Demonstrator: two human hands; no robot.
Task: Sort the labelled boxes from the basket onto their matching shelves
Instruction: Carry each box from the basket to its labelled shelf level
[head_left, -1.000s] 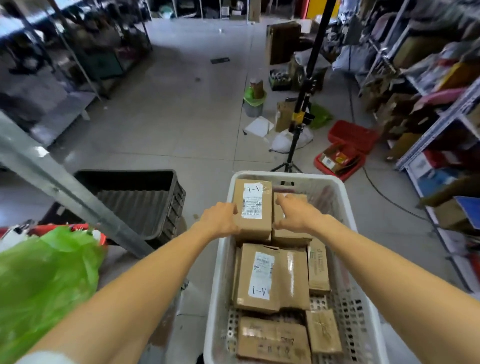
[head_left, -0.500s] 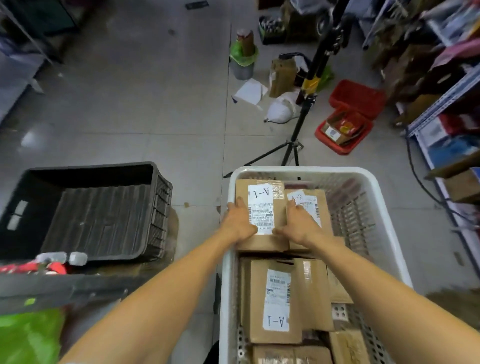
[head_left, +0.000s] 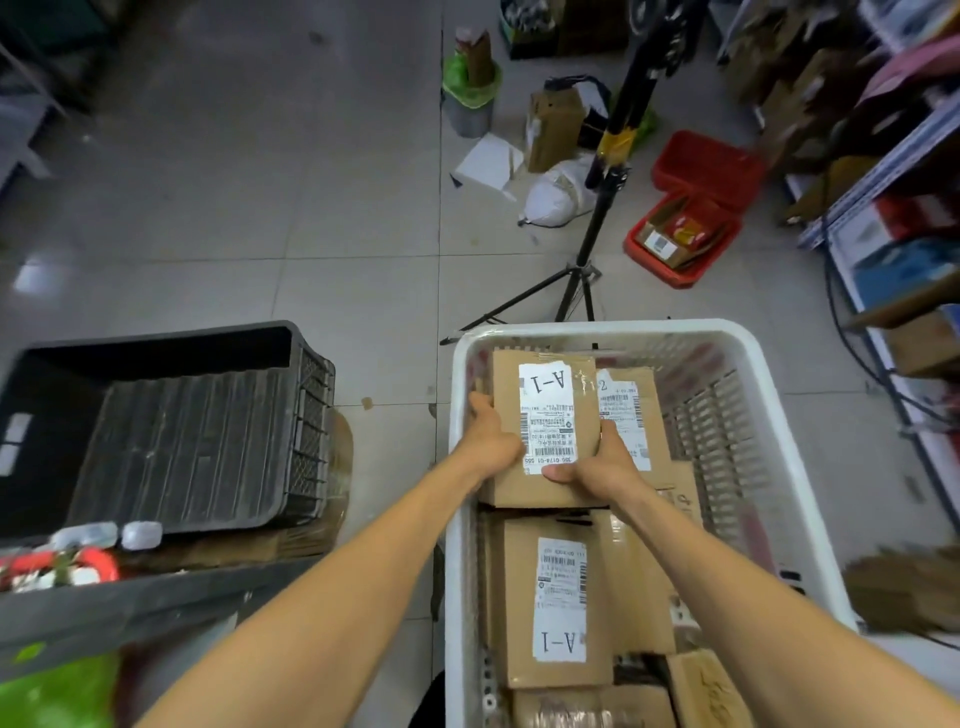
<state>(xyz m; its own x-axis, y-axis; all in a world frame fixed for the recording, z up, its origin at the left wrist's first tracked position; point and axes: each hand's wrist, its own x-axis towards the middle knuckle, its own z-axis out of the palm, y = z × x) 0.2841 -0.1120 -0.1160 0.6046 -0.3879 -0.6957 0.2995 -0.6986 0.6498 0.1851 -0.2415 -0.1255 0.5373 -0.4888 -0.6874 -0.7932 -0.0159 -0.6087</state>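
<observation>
A white plastic basket on the floor holds several brown cardboard boxes. The far-left box carries a white label reading A-1. My left hand grips its left edge and my right hand grips its near right corner, thumb on the label. Behind it on the right lies a box whose label shows a 2. Nearer me sits another A-1 box, with more boxes beneath and beside it.
A black plastic crate stands left of the basket. A black tripod stands just beyond the basket. Red trays, a white bag and small boxes litter the floor behind. Shelving runs along the right. A green bag sits at the lower left.
The camera has tilted down and closer. My right hand shifted from the neighbouring box onto the A-1 box's near right corner, and both hands now hold that box.
</observation>
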